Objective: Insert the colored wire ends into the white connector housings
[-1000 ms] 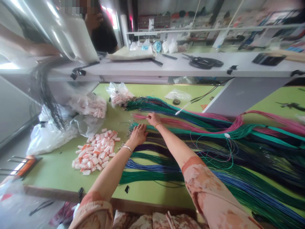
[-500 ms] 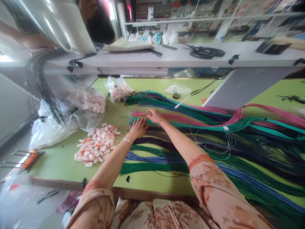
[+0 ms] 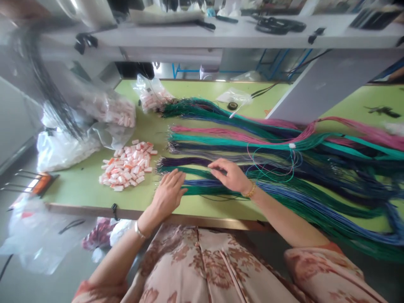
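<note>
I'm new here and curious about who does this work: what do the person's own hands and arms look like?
Both are ungloved. The left hand has a silver-coloured bangle at the wrist; the right hand, a thin gold-coloured bracelet. The sleeves are pale pink with rust-brown blotches and orange-red edges.

Before me, thin wires lie in loose, separate rows along the green worktop (image 3: 78, 181): pink wires (image 3: 217, 133) and teal wires (image 3: 202, 139) farther off, then dark purple wires (image 3: 186, 161), green wires (image 3: 202, 171) and blue wires (image 3: 206, 183) toward my near edge. Their frayed ends face the left edge; rightward they bend and overlap.
</note>
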`<act>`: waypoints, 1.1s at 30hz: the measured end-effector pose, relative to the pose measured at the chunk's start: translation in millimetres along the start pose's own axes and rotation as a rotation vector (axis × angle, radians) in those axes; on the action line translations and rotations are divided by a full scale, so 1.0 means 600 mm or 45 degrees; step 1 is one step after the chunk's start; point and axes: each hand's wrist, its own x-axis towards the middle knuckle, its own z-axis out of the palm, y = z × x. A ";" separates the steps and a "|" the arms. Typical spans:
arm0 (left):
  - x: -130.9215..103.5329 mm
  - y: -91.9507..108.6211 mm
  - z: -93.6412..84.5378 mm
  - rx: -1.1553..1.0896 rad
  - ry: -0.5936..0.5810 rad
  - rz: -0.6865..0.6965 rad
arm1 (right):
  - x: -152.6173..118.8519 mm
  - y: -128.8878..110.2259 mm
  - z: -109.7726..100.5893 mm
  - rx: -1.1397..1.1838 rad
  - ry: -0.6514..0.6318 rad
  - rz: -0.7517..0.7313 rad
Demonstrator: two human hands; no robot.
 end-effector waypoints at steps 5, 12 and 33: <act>-0.073 0.022 0.037 0.098 0.125 -0.099 | -0.064 0.004 0.046 -0.050 -0.048 -0.162; -0.078 0.022 0.051 0.105 0.182 -0.222 | -0.062 0.000 0.077 -0.123 -0.144 -0.225; -0.115 -0.068 0.012 -0.173 0.573 -0.407 | -0.053 -0.071 0.118 -0.176 -0.098 -0.269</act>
